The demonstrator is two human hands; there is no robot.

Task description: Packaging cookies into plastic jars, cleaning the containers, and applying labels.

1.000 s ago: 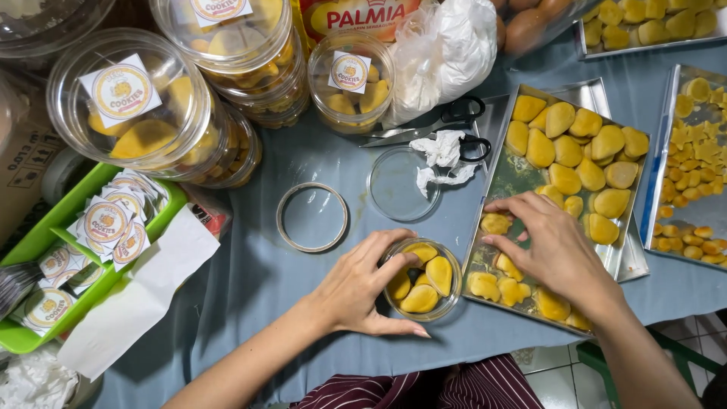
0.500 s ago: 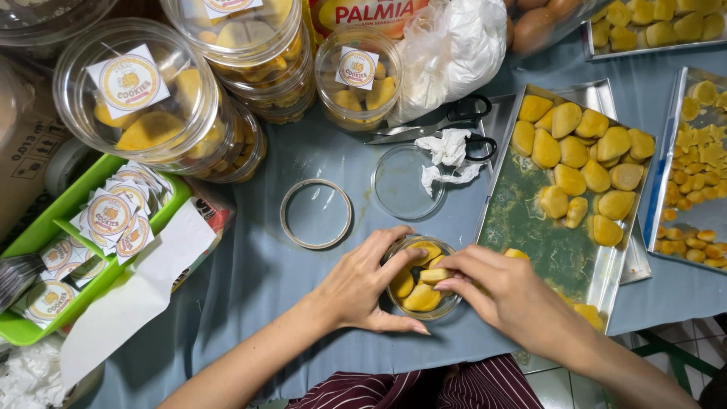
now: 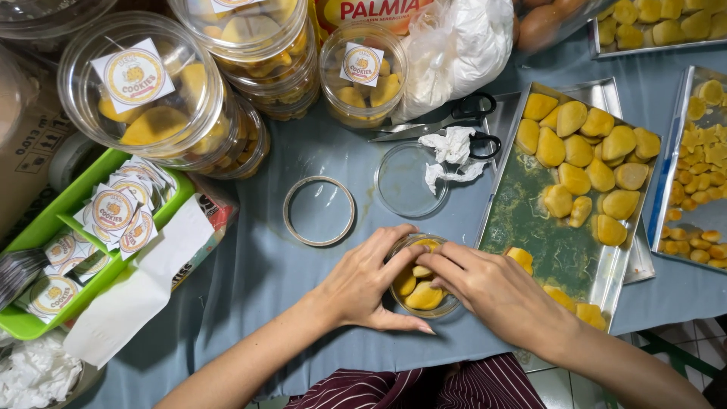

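A small clear round jar (image 3: 421, 301) stands on the blue table near the front edge, partly filled with yellow cookies. My left hand (image 3: 367, 282) cups the jar's left side, steadying it. Over the jar's mouth my right hand (image 3: 492, 291) reaches in, fingertips pressing on a cookie inside. Just to the right lies a metal baking tray (image 3: 545, 235) with several yellow cookies (image 3: 583, 163) on its far half and a few near my right wrist.
Two clear lids (image 3: 319, 210) (image 3: 411, 180) lie behind the jar. Scissors (image 3: 454, 121) and crumpled tissue (image 3: 453, 155) sit beyond them. Filled, labelled jars (image 3: 151, 91) crowd the back left. A green basket of stickers (image 3: 98, 227) is at left; another tray (image 3: 700, 174) at right.
My right hand moved from the baking tray over to the jar and now has its fingers inside it. The left hand stays on the jar.
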